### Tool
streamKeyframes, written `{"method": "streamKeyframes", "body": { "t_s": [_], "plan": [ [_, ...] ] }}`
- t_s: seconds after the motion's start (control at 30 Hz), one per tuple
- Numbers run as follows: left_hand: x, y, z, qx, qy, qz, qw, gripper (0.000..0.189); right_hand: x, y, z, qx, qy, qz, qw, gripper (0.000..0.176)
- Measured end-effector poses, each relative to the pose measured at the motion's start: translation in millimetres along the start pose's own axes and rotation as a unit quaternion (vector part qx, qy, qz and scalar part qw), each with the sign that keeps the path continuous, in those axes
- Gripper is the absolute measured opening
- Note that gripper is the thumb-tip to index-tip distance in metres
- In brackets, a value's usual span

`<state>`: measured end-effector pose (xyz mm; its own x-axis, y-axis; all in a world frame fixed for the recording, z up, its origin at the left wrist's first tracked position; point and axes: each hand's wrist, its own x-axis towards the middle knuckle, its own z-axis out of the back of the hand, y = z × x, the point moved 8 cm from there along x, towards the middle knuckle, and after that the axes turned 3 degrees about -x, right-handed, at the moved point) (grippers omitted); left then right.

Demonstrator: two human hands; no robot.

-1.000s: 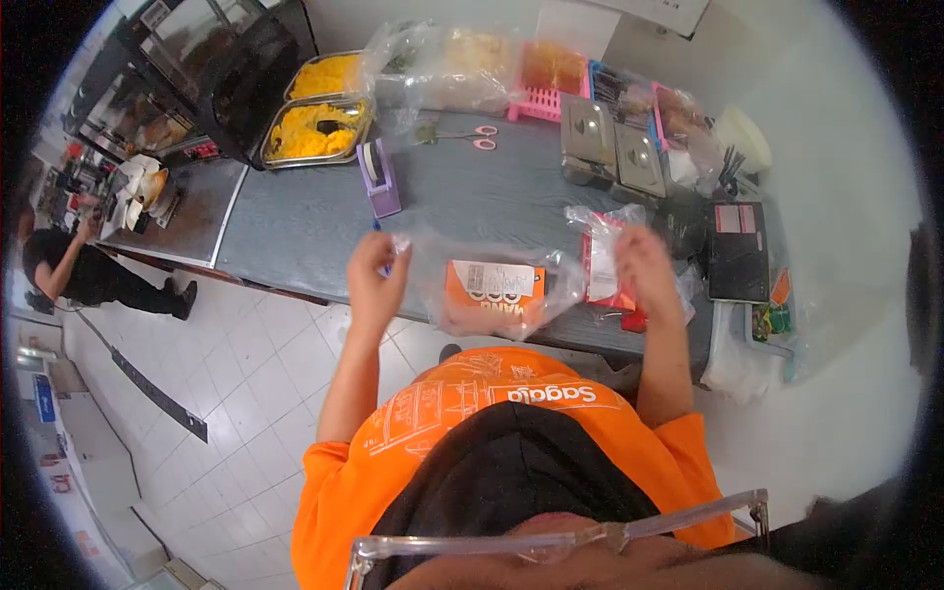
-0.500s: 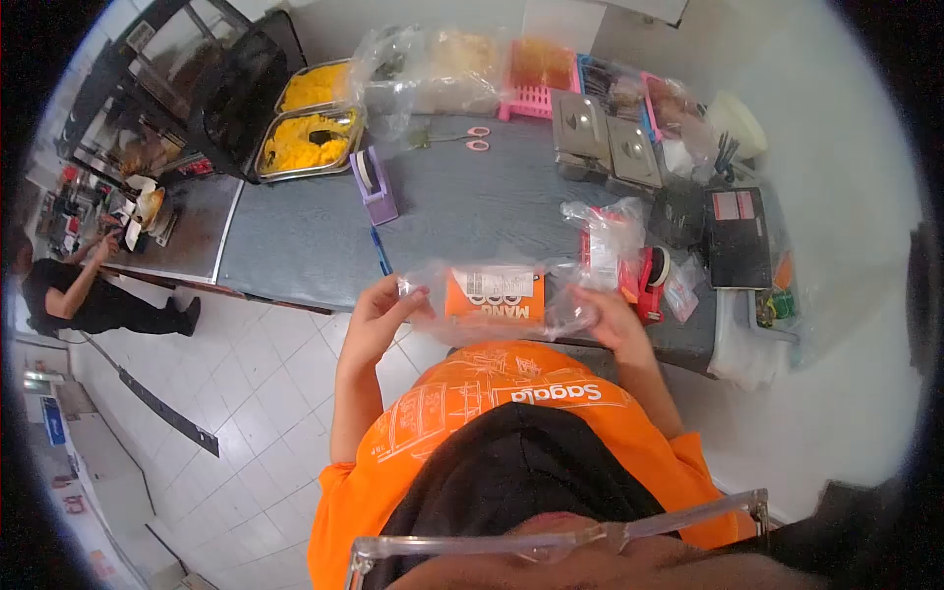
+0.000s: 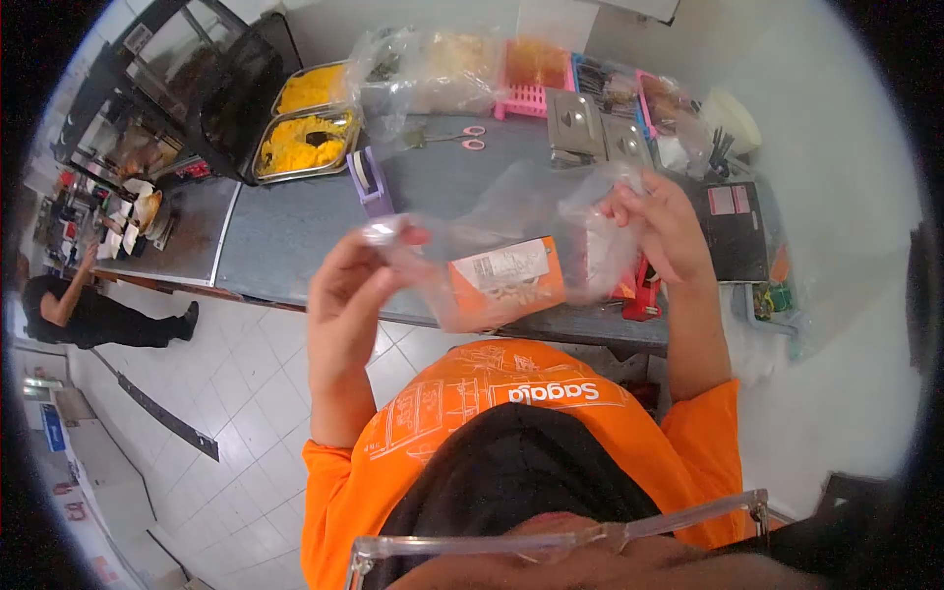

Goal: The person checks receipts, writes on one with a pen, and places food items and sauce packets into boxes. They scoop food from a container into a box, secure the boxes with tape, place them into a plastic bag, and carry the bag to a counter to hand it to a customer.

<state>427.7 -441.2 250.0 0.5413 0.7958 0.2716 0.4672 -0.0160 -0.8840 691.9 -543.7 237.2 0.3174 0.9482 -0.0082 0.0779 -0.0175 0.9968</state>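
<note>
A clear plastic bag (image 3: pixel 501 218) is stretched between my two hands, above the front edge of the grey counter. Inside it lies an orange box (image 3: pixel 521 293) with a white printed label on its upper face. My left hand (image 3: pixel 352 285) pinches the bag's left top corner. On the other side, my right hand (image 3: pixel 657 221) grips the bunched right corner. Behind the bag, partly hidden, is a red tape dispenser (image 3: pixel 641 300). A purple tape dispenser (image 3: pixel 376 187) stands beyond my left hand.
Two metal trays of yellow food (image 3: pixel 305 143) stand at the back left. Pink-handled scissors (image 3: pixel 472 136), lidded steel containers (image 3: pixel 575 128) and a pink basket (image 3: pixel 536 98) line the back. A dark flat device (image 3: pixel 739 236) lies at right. Another person (image 3: pixel 79 310) stands far left.
Both hands have risen toward me and pulled the bag's corners upward and apart. The orange box has tilted inside the bag, its right side now higher.
</note>
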Motion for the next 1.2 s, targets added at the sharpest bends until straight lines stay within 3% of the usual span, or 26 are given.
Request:
{"method": "streamKeyframes", "body": {
  "t_s": [0.07,0.13,0.2,0.23,0.27,0.3,0.33,0.4,0.43,0.47,0.53,0.57,0.6,0.67,0.73,0.8,0.87,0.93,0.97,1.0,1.03,1.07,1.13,1.2],
  "plan": [
    [-2.4,22.9,-33.1,-0.054,0.098,0.100,0.989,0.031,3.5,11.0,-29.0,0.082,0.042,0.017,0.996,0.021],
    [-5.0,45.2,-52.5,-0.039,0.119,0.120,0.985,0.034,11.2,-19.1,-61.4,0.107,0.118,-0.018,0.987,0.026],
    [-1.7,61.5,-52.5,-0.024,0.141,0.139,0.980,0.037,16.2,-38.5,-92.3,0.037,0.113,0.038,0.992,0.028],
    [6.1,55.8,-50.7,0.214,0.186,0.031,0.959,0.044,15.2,-37.5,-100.2,-0.035,0.107,0.093,0.989,0.031],
    [8.7,50.1,-54.0,0.435,0.219,-0.081,0.870,0.050,19.4,-33.6,-97.4,-0.034,0.105,0.093,0.989,0.031],
    [13.4,41.9,-46.6,0.545,0.162,-0.124,0.813,0.068,28.3,-33.0,-91.1,-0.015,0.099,0.047,0.994,0.033],
    [15.8,43.1,-38.1,0.544,0.165,-0.124,0.813,0.068,33.1,-35.8,-86.4,0.003,0.093,0.000,0.996,0.034],
    [22.4,52.1,-9.7,0.418,0.118,-0.123,0.892,0.081,35.2,-35.0,-86.3,0.039,0.087,0.024,0.995,0.031],
    [17.0,80.9,-0.2,0.417,0.124,-0.124,0.892,0.081,34.4,-33.1,-91.3,0.094,0.086,0.052,0.991,0.031],
    [4.6,126.2,8.3,0.373,0.178,-0.104,0.905,0.085,32.9,-31.8,-97.3,0.147,0.083,0.081,0.982,0.030],
    [-10.3,162.6,9.0,0.324,0.235,-0.083,0.913,0.089,28.4,-46.6,-132.4,0.232,0.135,0.024,0.963,0.036],
    [-12.3,171.5,12.5,0.326,0.217,-0.061,0.918,0.086,20.5,-49.0,-152.3,-0.029,0.160,0.190,0.968,0.039],
    [-14.5,179.3,16.4,0.330,0.200,-0.038,0.922,0.083,4.6,-69.2,-180.6,-0.287,0.169,0.336,0.881,0.043],
    [-17.6,192.5,23.9,0.337,0.169,0.007,0.926,0.076,-18.7,-141.1,-225.9,-0.103,0.320,0.134,0.932,0.046],
    [-19.7,204.8,28.3,0.340,0.137,0.050,0.929,0.070,-37.0,-146.9,-226.9,-0.070,0.349,0.079,0.931,0.043],
    [-16.7,214.4,31.6,0.343,0.103,0.088,0.930,0.064,-53.6,-136.2,-205.5,-0.022,0.436,-0.010,0.900,0.035],
    [-10.5,221.8,34.5,0.344,0.064,0.124,0.928,0.059,-58.5,-111.8,-163.9,0.037,0.416,-0.005,0.909,0.030],
    [-3.6,227.6,37.1,0.345,0.023,0.160,0.925,0.054,-54.3,-183.7,-79.2,0.095,0.106,-0.030,0.989,0.030],
    [-0.3,230.0,38.1,0.345,0.002,0.179,0.921,0.051,-49.5,-149.1,-52.3,-0.053,0.031,0.082,0.995,0.030],
    [4.5,227.5,37.4,0.345,0.005,0.175,0.922,0.051,-45.7,-111.8,-33.2,-0.199,-0.048,0.190,0.960,0.029],
    [3.1,231.4,49.2,0.139,-0.091,0.250,0.954,0.040,-37.3,-113.5,-25.0,-0.200,-0.052,0.192,0.959,0.029],
    [0.1,226.5,42.0,-0.073,-0.179,0.312,0.930,0.032,-29.2,-121.4,-11.4,-0.236,-0.100,0.193,0.947,0.034],
    [-1.9,210.4,18.7,-0.079,-0.189,0.330,0.921,0.027,-19.3,-136.7,0.6,-0.274,-0.157,0.195,0.929,0.039],
    [-9.1,221.3,-7.4,-0.099,-0.105,0.402,0.904,0.026,-0.5,-181.0,8.0,0.035,-0.171,0.070,0.982,0.034]
  ]
}}
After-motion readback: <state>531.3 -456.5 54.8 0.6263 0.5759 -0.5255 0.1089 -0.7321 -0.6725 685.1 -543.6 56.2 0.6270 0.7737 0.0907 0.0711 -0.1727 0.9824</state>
